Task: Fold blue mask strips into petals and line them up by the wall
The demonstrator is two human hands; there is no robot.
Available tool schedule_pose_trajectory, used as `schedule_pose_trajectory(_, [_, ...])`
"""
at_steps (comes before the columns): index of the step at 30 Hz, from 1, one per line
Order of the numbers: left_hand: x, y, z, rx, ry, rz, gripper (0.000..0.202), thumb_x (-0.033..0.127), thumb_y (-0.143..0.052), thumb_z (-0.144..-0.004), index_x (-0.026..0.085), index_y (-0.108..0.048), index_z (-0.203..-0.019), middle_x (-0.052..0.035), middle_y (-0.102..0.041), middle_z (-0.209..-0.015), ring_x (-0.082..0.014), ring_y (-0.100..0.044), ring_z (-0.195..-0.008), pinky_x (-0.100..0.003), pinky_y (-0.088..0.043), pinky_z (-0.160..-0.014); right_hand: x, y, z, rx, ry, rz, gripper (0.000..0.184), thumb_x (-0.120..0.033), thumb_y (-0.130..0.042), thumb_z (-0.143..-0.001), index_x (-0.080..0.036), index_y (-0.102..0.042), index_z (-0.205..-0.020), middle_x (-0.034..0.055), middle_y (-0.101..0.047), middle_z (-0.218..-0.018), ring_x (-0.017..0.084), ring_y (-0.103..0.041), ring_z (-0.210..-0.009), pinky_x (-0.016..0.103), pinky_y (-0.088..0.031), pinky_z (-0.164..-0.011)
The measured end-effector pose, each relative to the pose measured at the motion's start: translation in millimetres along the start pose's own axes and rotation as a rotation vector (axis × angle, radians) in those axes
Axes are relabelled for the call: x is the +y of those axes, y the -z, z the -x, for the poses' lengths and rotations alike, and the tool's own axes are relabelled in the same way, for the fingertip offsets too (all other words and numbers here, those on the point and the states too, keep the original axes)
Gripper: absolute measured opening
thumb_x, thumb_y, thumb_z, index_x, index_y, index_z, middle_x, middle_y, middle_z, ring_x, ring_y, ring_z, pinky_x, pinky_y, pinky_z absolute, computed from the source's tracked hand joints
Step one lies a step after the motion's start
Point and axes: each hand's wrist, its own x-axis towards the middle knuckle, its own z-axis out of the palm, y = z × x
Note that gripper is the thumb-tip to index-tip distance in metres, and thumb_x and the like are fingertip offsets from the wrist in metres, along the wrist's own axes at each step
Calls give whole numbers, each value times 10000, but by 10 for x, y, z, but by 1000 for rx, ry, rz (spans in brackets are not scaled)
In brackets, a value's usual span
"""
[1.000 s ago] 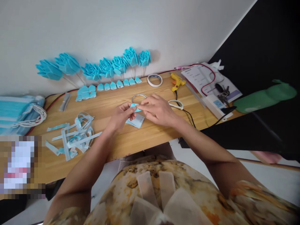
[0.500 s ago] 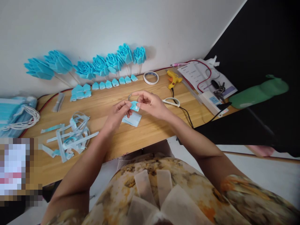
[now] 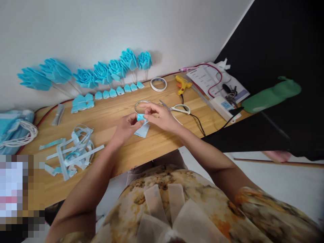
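My left hand [image 3: 128, 126] and my right hand [image 3: 160, 116] meet over the middle of the wooden table, both closed in a pinch. Between their fingertips is a small folded piece of blue mask fabric [image 3: 140, 117], its edges partly covered by the fingers. Beneath it, a pale blue fabric sheet [image 3: 142, 131] lies on the wood. Beyond the hands is a thin tape roll [image 3: 138, 104], partly hidden by my right hand. Scissors [image 3: 182, 108] with white handles lie to the right of that hand.
Blue fabric flowers [image 3: 102, 72] on sticks lean on the wall, with folded petals [image 3: 118, 91] before them. Cut strips [image 3: 76, 150] and stacked masks [image 3: 11, 126] are left. A white-rimmed tape roll [image 3: 158, 89], yellow glue gun [image 3: 183, 85], power strip [image 3: 224, 107] and green bottle [image 3: 274, 94] are right.
The blue piece has been turned and folded between my fingers; its pale inner side shows less. My view has shifted slightly, and more of the scissors now shows.
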Motion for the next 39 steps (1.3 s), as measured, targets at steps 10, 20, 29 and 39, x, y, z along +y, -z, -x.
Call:
schedule_pose_trajectory(10, [-30,35,-54,122,29,10,182,338,-783,-667,177,-699,-683,-4,-620,-559,-114,-527,-521,-228,-388,-511,211,441,64,204,-111,99,365,-263,-504,-958,-233,-661,-1287,34,-751,-980,158,-682,-855,315,-547,-804])
schedule_pose_trajectory(20, [31,21,-35,177,27,16,214,352,-766,-683,178,-644,-664,31,-545,-518,-85,-458,-491,-217,-361,-499,481,654,-93,102,-210,911,230,-161,-618,-913,-162,-733,-1112,126,-759,-1114,272,-689,-1020,380,-509,-892])
schedule_pose_trajectory(29, [37,14,-36,184,46,12,234,372,-754,-680,180,-621,-678,36,-548,-531,-84,-458,-499,-218,-363,-506,518,551,-194,69,-240,1089,234,-172,-511,-958,-155,-735,-1025,139,-762,-1084,281,-694,-997,359,-453,-804])
schedule_pose_trajectory(39, [33,16,-36,149,41,46,237,371,-761,-683,178,-624,-689,34,-557,-541,-85,-474,-505,-219,-382,-508,751,610,-185,339,-215,318,174,-320,-591,-924,-186,-668,-844,22,-727,-803,153,-609,-718,287,-439,-714])
